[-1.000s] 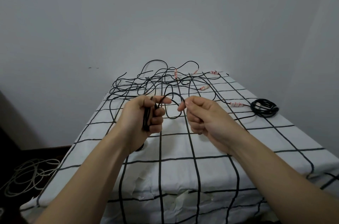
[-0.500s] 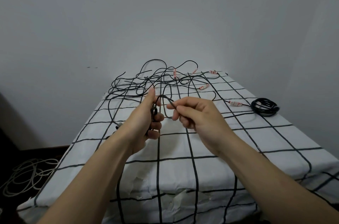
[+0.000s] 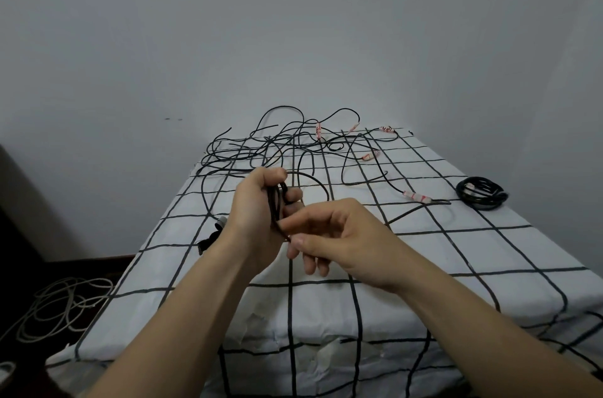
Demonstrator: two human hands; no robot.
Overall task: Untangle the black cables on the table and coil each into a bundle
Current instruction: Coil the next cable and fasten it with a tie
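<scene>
Above the middle of the table, my left hand [image 3: 257, 211] is closed around a small bundle of black cable loops [image 3: 277, 202]. My right hand [image 3: 339, 237] pinches the same cable just below the left hand, between thumb and forefinger. The cable runs on from my hands in an arc toward the tangled black cables [image 3: 287, 143] lying at the far end of the table. A finished black coil [image 3: 481, 197] rests near the right edge. Several cable ends carry white and red tags [image 3: 416, 196].
The table [image 3: 440, 267] wears a white cloth with a black grid and stands against a grey wall. A black plug end [image 3: 212, 236] lies by my left wrist. A pale cable [image 3: 62, 306] is heaped on the dark floor to the left.
My right hand has moved down and toward me, bringing the cable under my left hand. The left hand has tightened around the loops.
</scene>
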